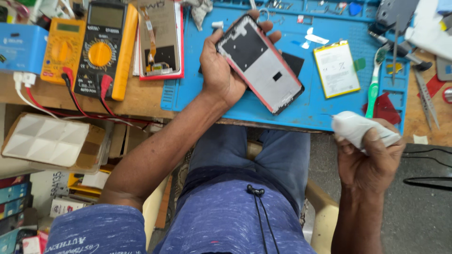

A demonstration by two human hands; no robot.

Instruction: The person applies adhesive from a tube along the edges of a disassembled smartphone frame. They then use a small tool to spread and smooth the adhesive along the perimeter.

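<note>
The likeliest mishap, judging from how things sit, is that the opened phone frame (260,63) slips: the left hand (221,66) holds it only by one long edge, thumb along the near side and fingertips curling over the far end, so the slab tilts out over the blue work mat (197,89) with its lower corner unsupported; a loosened pinch could drop it onto the mat or off the bench edge toward the person's lap. Nearest the body, the right hand (369,160) is closed in a fist around a white squeeze bottle (360,129), just off the bench edge, its fine tip pointing left toward the frame; a hard squeeze there could send liquid onto the mat or the knees rather than the frame. Whether the tip is capped cannot be told. Just beyond the right hand lie a green-handled toothbrush (374,82) and a yellow-edged battery (336,68), near but apart from the frame. Left of the left hand, farther out, rest a loose screen panel (160,40), a black-and-yellow multimeter (101,47) and an orange multimeter (62,49), their leads trailing back toward the person.
</note>
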